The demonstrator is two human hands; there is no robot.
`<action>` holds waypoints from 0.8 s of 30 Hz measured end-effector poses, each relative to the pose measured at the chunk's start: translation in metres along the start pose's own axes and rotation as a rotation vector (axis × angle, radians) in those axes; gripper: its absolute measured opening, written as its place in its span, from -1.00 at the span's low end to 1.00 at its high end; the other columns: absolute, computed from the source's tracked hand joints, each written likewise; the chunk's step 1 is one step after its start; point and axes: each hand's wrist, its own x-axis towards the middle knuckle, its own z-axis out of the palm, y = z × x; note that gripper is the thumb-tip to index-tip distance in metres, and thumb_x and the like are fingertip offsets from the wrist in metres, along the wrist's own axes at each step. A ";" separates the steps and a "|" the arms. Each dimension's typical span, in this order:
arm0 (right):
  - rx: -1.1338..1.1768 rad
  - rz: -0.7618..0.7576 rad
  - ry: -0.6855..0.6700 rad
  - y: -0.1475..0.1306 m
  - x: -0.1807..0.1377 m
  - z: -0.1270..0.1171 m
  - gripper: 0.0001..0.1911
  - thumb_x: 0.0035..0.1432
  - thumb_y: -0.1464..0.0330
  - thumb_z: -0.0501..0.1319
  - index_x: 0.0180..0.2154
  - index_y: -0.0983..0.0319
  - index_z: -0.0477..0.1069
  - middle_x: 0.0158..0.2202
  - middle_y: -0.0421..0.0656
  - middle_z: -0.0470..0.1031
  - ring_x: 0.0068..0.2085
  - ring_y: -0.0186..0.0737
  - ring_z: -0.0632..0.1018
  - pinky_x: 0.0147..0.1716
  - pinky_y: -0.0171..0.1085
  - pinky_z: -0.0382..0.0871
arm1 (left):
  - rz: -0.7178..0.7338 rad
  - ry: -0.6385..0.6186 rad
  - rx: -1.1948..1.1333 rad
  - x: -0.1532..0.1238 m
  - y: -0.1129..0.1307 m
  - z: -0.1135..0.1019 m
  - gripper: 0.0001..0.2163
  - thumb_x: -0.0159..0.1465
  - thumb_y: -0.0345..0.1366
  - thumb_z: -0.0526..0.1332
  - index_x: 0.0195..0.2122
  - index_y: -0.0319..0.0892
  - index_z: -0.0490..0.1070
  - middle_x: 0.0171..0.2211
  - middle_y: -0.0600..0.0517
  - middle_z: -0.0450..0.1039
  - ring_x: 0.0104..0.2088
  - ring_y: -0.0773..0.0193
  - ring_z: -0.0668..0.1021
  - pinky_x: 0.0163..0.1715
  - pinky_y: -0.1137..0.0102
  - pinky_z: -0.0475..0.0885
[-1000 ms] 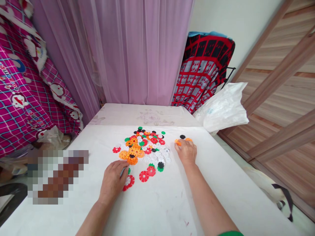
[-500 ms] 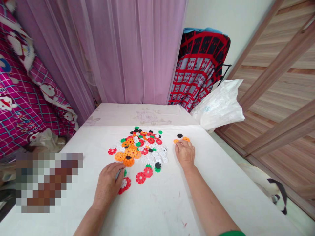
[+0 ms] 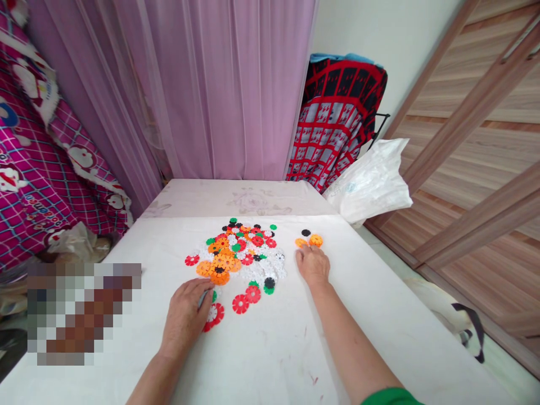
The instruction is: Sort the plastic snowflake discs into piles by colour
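Note:
A heap of notched plastic discs (image 3: 225,261) in red, orange, white, green and black lies mid-table. My left hand (image 3: 185,309) rests at the near left edge of the heap. Its thumb and fingers are closed around a small greyish thing (image 3: 203,298) that I cannot make out clearly. Beside that hand lie a red disc with a white one on it (image 3: 214,316). My right hand (image 3: 313,265) is low over the cloth, right of the heap, fingers loosely bent and apart. Its fingertips are at two orange discs (image 3: 316,240); a black disc (image 3: 306,232) lies just beyond.
The table has a white cloth (image 3: 270,360), with a flowered cover (image 3: 253,199) at its far end. A white plastic bag (image 3: 371,183) hangs at the far right corner. Purple curtains (image 3: 228,90) stand behind, and wooden doors (image 3: 468,152) on the right.
My right hand has drawn back slightly toward me, showing more of the orange discs. My left hand stays in place. The view has shifted a little.

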 end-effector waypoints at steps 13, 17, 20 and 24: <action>0.027 -0.146 0.002 0.001 0.008 0.004 -0.62 0.29 0.22 0.02 0.01 0.10 0.48 -0.17 -0.05 0.46 -0.18 -0.17 0.45 -0.22 -0.25 0.21 | 0.030 0.021 0.000 0.000 0.000 -0.001 -0.77 0.29 -0.19 0.08 -0.25 -0.09 0.52 -0.19 -0.02 0.60 -0.17 0.14 0.59 -0.10 0.20 0.48; 0.039 -0.129 0.011 0.001 0.007 0.003 -0.64 0.28 0.22 0.03 -0.03 0.12 0.50 -0.18 -0.04 0.45 -0.19 -0.17 0.44 -0.23 -0.26 0.21 | 0.033 0.023 0.001 0.000 -0.001 -0.001 -0.77 0.29 -0.19 0.08 -0.24 -0.09 0.52 -0.19 -0.02 0.59 -0.17 0.14 0.59 -0.09 0.20 0.48; 0.048 -0.123 0.018 0.002 0.005 0.003 -0.66 0.27 0.22 0.04 -0.07 0.14 0.52 -0.19 -0.05 0.46 -0.19 -0.17 0.45 -0.23 -0.27 0.21 | 0.034 0.025 0.002 0.000 -0.001 0.000 -0.77 0.29 -0.19 0.08 -0.24 -0.09 0.52 -0.19 -0.02 0.60 -0.17 0.14 0.59 -0.09 0.20 0.48; 0.049 -0.085 0.018 0.002 0.004 0.004 -0.64 0.28 0.24 0.03 -0.06 0.18 0.51 -0.16 -0.04 0.47 -0.16 -0.15 0.46 -0.21 -0.27 0.24 | 0.034 0.026 0.003 0.000 -0.001 0.000 -0.77 0.29 -0.20 0.08 -0.25 -0.10 0.52 -0.20 -0.02 0.60 -0.17 0.14 0.59 -0.10 0.20 0.48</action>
